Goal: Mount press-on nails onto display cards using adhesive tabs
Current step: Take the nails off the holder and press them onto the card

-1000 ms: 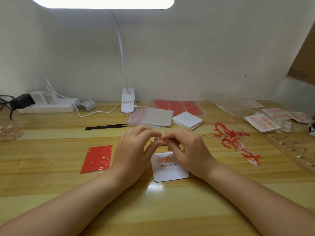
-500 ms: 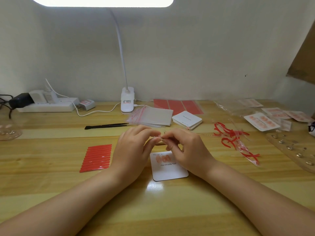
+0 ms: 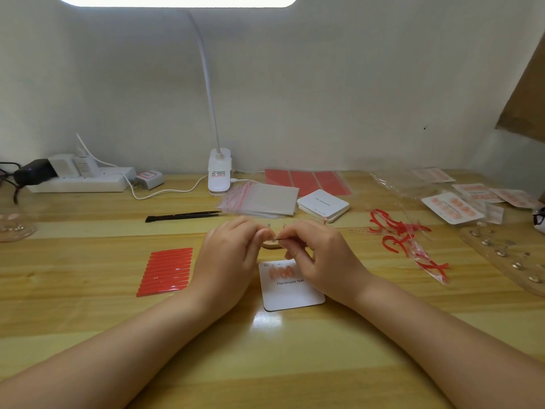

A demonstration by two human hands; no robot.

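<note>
A white display card (image 3: 290, 293) printed "Handmade Nail" lies on the wooden desk with three peach press-on nails (image 3: 281, 272) stuck along its top. Just above the card my left hand (image 3: 228, 258) and my right hand (image 3: 320, 252) meet fingertip to fingertip, both pinching one small thing (image 3: 275, 236) between them; it is too small to tell whether it is a nail or a tab. A small round pale object (image 3: 271, 245) lies on the desk under the fingertips. A red sheet of adhesive tabs (image 3: 166, 271) lies to the left of my left hand.
Black tweezers (image 3: 184, 216), a stack of zip bags (image 3: 262, 199), a pile of blank cards (image 3: 323, 205) and red sheets (image 3: 306, 181) lie behind the hands. Peeled red strips (image 3: 404, 240) and finished cards (image 3: 452, 208) sit right. A lamp base (image 3: 219, 172) and power strip (image 3: 79, 180) line the wall.
Both hands stay together over the card with only slight finger shifts; the small metal-looking piece seen between the fingertips a second ago no longer shows.
</note>
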